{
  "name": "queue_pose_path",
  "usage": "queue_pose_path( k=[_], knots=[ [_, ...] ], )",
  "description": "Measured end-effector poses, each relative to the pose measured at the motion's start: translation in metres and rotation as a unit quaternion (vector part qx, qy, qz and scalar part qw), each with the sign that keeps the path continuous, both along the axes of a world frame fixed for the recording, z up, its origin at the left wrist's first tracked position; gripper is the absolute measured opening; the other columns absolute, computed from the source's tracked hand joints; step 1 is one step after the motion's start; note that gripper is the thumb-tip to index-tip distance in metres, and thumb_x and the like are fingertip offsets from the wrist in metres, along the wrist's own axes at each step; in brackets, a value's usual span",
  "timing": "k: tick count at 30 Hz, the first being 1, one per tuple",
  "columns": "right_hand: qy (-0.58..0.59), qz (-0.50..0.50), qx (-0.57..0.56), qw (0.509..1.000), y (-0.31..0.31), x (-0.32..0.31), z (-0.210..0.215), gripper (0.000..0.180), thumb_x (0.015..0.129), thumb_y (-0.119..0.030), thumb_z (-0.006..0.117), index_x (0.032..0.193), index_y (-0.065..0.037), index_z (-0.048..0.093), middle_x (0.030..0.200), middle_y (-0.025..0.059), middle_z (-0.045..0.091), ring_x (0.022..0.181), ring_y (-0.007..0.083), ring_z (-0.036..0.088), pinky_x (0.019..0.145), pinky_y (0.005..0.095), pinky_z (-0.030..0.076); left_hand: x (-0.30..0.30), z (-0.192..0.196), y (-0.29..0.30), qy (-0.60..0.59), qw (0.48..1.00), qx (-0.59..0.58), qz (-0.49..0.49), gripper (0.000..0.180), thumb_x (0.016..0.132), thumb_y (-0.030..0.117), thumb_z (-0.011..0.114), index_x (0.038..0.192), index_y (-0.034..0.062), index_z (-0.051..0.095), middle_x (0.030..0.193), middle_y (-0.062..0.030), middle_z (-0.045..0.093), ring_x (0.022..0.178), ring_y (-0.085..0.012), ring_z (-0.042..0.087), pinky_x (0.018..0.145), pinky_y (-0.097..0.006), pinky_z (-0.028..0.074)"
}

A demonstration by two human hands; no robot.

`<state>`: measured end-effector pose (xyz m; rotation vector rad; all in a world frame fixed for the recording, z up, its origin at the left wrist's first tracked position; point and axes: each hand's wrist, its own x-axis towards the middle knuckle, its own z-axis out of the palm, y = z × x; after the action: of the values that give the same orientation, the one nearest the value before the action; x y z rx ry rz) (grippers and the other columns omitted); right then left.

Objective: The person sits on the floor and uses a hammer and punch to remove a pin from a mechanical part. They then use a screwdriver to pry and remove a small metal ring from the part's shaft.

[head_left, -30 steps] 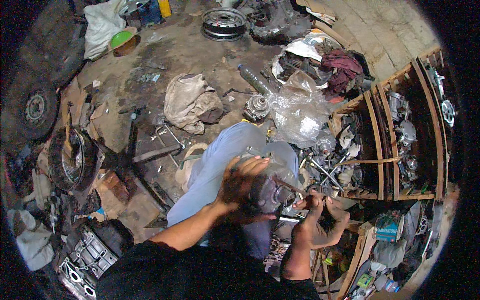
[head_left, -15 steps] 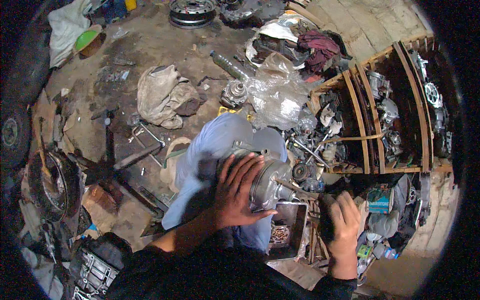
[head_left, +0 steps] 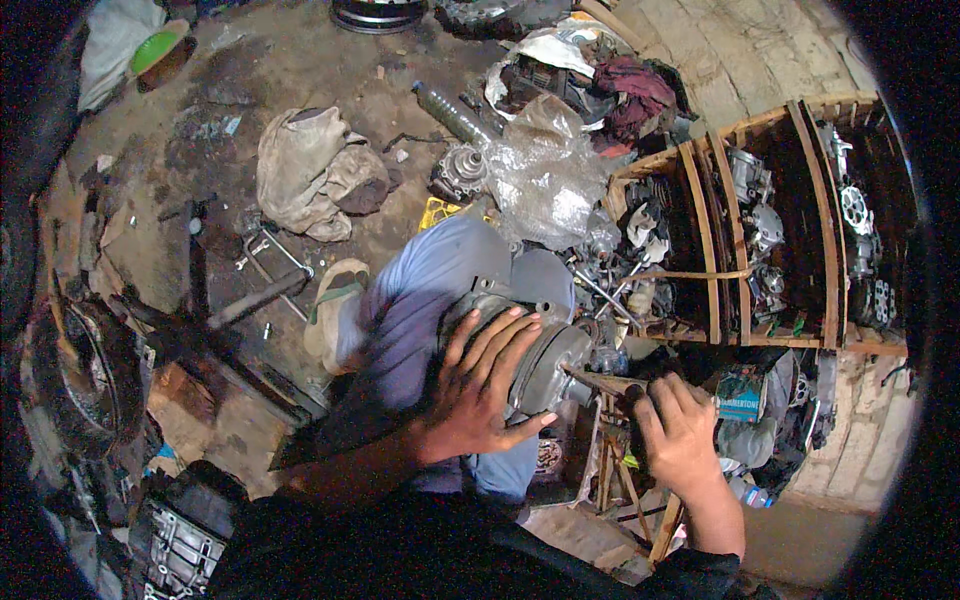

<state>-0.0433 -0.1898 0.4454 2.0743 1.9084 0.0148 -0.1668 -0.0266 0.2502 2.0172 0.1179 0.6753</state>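
Note:
A grey, round metal machine part (head_left: 545, 365) with a stepped rim and a short shaft end rests against my knees. My left hand (head_left: 485, 390) lies over its near side, fingers apart and thumb stretched along it, holding it in place. To the right of the part, my right hand (head_left: 675, 425) is closed around a thin tan tool (head_left: 600, 380), whose narrow end touches the part near its shaft. My fingers hide the tool's grip, so I cannot tell its exact kind. Below the part stands an open rectangular metal tray (head_left: 580, 460), partly covered, with a round piece inside.
At the right, a wooden rack (head_left: 708, 240) holds several metal parts. Ahead lie a crumpled cloth (head_left: 310, 175), clear plastic wrap (head_left: 540, 175) and a bottle (head_left: 450, 110). A dark metal stand (head_left: 195, 300) occupies the left; an engine casting (head_left: 185, 545) sits at lower left.
My right hand has turned slightly with the tool, which now points more level at the part. My left hand stays on the part. The whole view has shifted a little.

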Motion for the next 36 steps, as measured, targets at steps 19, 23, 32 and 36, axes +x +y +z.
queue_pose_path(
  k=[19,23,32,36],
  knots=[
    [-0.023,-0.088,-0.044,0.995,-0.018,0.0,-0.006,0.038,0.063,-0.016,0.065,0.098,-0.001,0.066,0.102,0.0214,0.067,0.091,0.0383,0.066,0.076,0.0494,0.055,0.004,-0.003,-0.01,-0.033,0.998,-0.058,0.012,0.072,0.078,0.045,0.081,0.128,0.0035,0.051,0.147,-0.011,0.054,0.141,-0.029,0.044,0.119,-0.054,0.022],
    [-0.02,-0.06,-0.089,0.994,-0.026,0.005,-0.006,0.046,0.061,-0.023,0.067,0.101,-0.002,0.067,0.105,0.0233,0.068,0.092,0.037,0.067,0.076,0.053,0.053,0.004,-0.003,-0.008,-0.028,0.998,-0.053,0.015,0.076,0.074,0.053,0.083,0.124,0.0057,0.051,0.144,-0.0102,0.058,0.137,-0.0298,0.049,0.116,-0.055,0.027],
    [0.223,-0.505,-0.019,0.833,0.022,0.005,0.004,0.023,0.089,-0.017,0.076,0.098,0.0,0.063,0.092,0.0088,0.067,0.081,0.0226,0.062,0.079,0.0354,0.047,0.006,-0.003,-0.006,-0.007,0.998,-0.057,-0.004,0.075,0.075,0.053,0.082,0.124,0.0065,0.051,0.147,-0.009,0.056,0.141,-0.0294,0.045,0.117,-0.056,0.025],
    [0.286,-0.617,-0.018,0.733,0.04,0.015,0.008,0.029,0.094,-0.022,0.075,0.097,0.002,0.06,0.086,0.0067,0.067,0.075,0.011,0.058,0.067,0.0292,0.048,0.006,-0.003,-0.002,-0.007,0.999,-0.038,-0.02,0.076,0.076,0.053,0.081,0.128,0.0055,0.051,0.149,-0.0099,0.054,0.142,-0.0292,0.043,0.119,-0.056,0.022]
  ],
)
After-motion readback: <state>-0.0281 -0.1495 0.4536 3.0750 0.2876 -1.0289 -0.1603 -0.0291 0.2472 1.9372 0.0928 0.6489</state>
